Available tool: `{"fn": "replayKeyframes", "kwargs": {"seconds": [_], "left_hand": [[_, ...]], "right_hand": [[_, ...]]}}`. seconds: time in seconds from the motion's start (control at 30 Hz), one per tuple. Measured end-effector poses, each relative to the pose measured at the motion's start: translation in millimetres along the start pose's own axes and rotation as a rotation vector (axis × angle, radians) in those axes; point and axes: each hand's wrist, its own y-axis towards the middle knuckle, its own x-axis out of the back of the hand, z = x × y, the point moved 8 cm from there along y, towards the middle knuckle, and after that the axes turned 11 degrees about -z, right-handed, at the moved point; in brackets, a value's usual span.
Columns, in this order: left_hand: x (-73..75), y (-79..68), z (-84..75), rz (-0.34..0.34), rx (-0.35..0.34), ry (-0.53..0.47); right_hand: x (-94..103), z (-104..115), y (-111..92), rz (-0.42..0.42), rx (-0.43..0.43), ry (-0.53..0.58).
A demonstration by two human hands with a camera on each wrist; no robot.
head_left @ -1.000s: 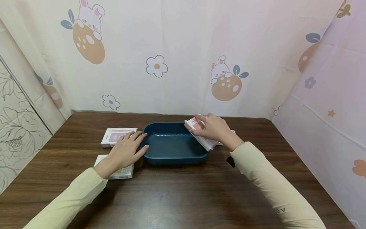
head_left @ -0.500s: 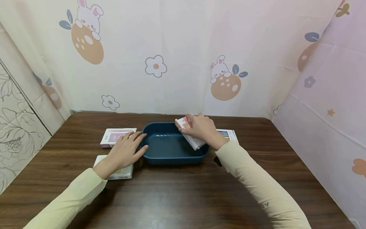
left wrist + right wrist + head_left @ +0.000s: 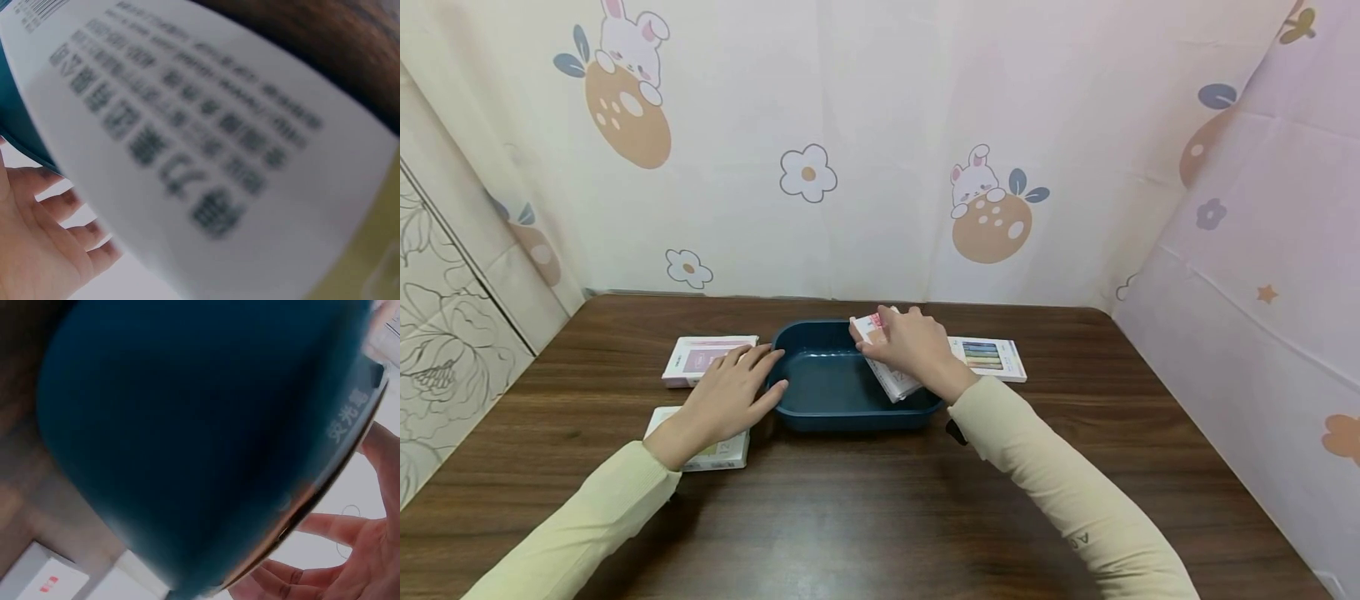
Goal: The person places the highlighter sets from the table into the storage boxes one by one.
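Observation:
My right hand grips a white and peach highlighter box, tilted over the right half of a dark blue plastic bin. In the right wrist view the box shows printed characters beside the fingers, and the bin's wall fills the middle. My left hand lies with its fingers spread and extended at the bin's left rim. Under that wrist is a white and yellow-green box, partly covered; its printed side looms large in the left wrist view. A white and lilac box lies just behind the left hand.
A white box with a window of coloured pens lies right of the bin, partly behind the right hand. The dark wooden table meets a patterned curtain at its back edge.
My right hand has carried the highlighter box leftward and slightly down, further over the bin, uncovering more of the windowed pen box. The left hand stays in place.

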Motion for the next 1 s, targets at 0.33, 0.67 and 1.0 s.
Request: {"fn": "replayKeyframes", "kwargs": {"seconds": [0.33,0.67,1.0], "left_hand": [[1.0,-0.7,-0.5,-0.003,0.007,-0.01],[0.4,-0.7,-0.7,0.004,0.012,-0.011],[-1.0,-1.0,-0.1,0.002,0.011,-0.011]], "right_hand": [[-18.8,-2,-8,0.001,-0.043,0.008],[-33.2,-5,-12,0.012,-0.075,-0.033],[-49.8,-10,-10,0.072,-0.12,-0.088]]}}
